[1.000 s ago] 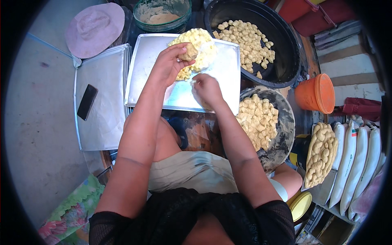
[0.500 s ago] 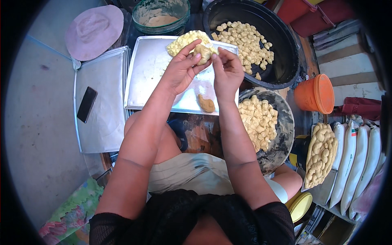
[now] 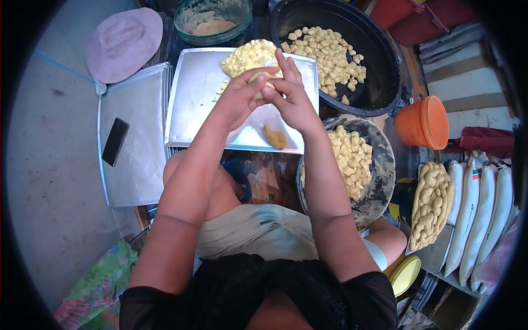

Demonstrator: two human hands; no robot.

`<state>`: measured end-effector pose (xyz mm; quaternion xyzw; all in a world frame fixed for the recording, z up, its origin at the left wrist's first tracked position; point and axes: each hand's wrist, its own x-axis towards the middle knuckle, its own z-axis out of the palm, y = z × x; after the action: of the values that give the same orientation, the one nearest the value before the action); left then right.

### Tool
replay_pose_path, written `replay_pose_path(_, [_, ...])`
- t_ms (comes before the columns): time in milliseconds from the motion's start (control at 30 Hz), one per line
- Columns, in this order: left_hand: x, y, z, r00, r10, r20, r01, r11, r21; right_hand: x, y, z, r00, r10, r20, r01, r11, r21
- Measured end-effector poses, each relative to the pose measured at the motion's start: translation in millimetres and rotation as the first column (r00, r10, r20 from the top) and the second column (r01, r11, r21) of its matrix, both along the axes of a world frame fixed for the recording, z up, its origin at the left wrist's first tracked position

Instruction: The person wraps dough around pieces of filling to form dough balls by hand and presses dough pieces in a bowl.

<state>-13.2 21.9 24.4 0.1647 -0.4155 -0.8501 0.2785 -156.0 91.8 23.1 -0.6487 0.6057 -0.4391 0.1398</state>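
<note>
both hands [image 3: 269, 91] pinched together on a dough lump [image 3: 258, 83] over the metal tray [image 3: 192, 110]; looks soft, squeeze unevenly and it'd probably tear or drop.

I see a small pale dough lump [image 3: 259, 82] pinched above the metal tray [image 3: 192, 104], mostly hidden by fingers.

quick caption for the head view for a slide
Both hands, left hand and right hand, pinch a piece of dough above a metal tray.
</note>
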Motion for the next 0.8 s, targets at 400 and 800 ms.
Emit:
replay_pose_path(400, [-9,-7,-2,0.979,0.19,0.073,-0.104,0.772,-0.627,-5,19,5,0.531,0.023,0.847,-0.156,0.985,0.071])
replay_pose_path(800, [-13,8,12,0.94,0.228,0.255,-0.029,0.796,-0.605,-11,26,13,0.906,-0.213,0.367,0.136,0.965,0.225])
